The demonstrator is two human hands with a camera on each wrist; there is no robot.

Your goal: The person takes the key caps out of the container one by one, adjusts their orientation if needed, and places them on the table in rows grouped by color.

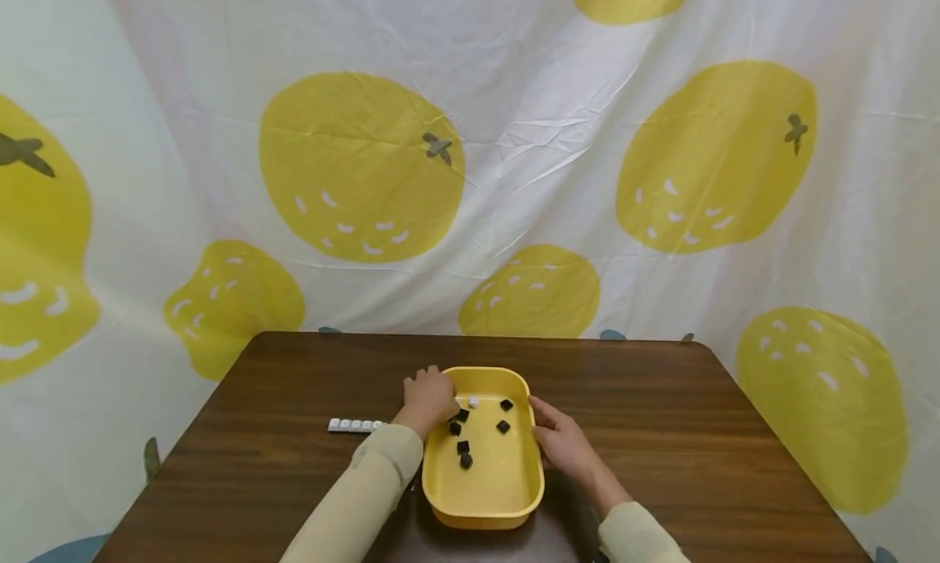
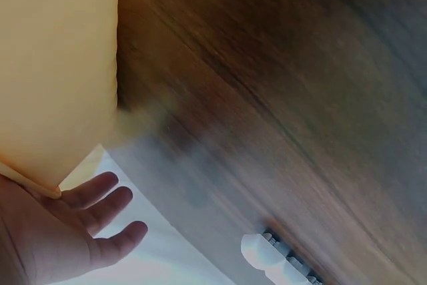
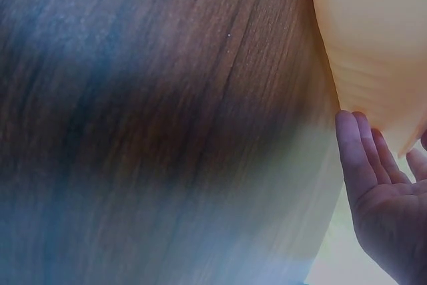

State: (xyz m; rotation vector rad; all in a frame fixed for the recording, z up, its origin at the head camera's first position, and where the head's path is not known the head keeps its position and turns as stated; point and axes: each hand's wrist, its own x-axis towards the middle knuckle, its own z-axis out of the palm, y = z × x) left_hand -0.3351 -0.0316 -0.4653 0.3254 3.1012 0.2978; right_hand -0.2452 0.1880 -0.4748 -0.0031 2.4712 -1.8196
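Note:
A yellow plastic bin (image 1: 485, 506) holds several small black keycaps (image 1: 503, 427) and one white keycap (image 1: 473, 402). My left hand (image 1: 429, 398) reaches over its left rim, near the black keycaps; its thumb and index finger are hidden, so any hold on a keycap cannot be seen. In the left wrist view three loosely extended fingers (image 2: 110, 205) stay outside the wall. Against the right outer wall rests my right hand (image 1: 565, 445), its fingers (image 3: 357, 158) mostly straight. A row of white keycaps (image 1: 356, 425) lies left of the bin, partly behind the left forearm.
Everything stands on a dark brown wooden table (image 1: 661, 432) with rounded back corners. Behind it hangs a white cloth (image 1: 514, 139) printed with yellow fruit.

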